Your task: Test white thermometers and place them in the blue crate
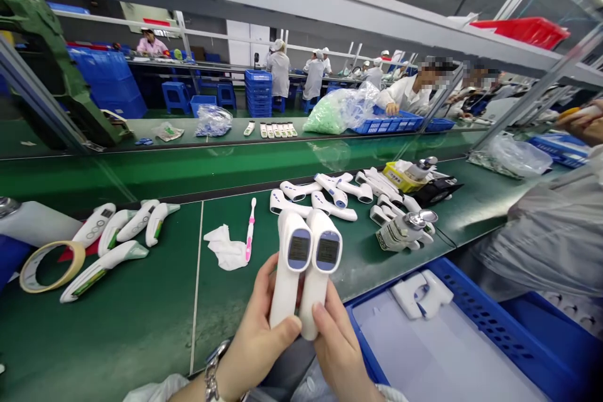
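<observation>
Left hand and right hand are each gripping a white, gun-shaped plastic thermometer — one slippy thumb and something's probably dropping.

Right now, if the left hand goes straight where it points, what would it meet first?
Probably the white devices ahead on the green table; depth is unclear, so the left hand may pass above.

Two white, dark-screened thermometers, nearly upright, side by side
</observation>
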A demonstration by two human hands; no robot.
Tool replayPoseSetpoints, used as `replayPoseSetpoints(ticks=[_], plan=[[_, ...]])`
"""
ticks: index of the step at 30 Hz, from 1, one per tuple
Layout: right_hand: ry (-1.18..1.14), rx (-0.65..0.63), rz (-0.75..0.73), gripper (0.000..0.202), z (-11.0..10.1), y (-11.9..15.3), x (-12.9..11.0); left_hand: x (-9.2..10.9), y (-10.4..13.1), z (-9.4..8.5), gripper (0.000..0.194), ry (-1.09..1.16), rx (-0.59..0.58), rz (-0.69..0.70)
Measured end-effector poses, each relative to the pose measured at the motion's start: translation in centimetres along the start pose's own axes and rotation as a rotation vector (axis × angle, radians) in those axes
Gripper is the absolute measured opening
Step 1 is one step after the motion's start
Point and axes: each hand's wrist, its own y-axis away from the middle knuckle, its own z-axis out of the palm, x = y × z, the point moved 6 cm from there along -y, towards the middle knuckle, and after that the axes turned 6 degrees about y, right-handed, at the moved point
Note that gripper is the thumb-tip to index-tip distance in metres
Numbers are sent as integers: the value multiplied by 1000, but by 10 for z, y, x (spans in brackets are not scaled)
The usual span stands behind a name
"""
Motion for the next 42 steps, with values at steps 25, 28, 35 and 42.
replayPoseSetpoints(ticks=[25, 28, 35, 42], plan=[[159, 199, -60, 59, -8, -1, -10, -2, -2, -14, 50, -41, 175, -48], [156, 196, -90, 63, -2, 1, -11, -3, -1, -15, 56, -76, 197, -53], [165, 215, -92, 74, -1, -2, -12, -3, -2, -13, 49, -67, 194, -60], [142, 186, -71, 72, -2, -4, -11, -6, -2, -15, 41, -87, 176, -67]])
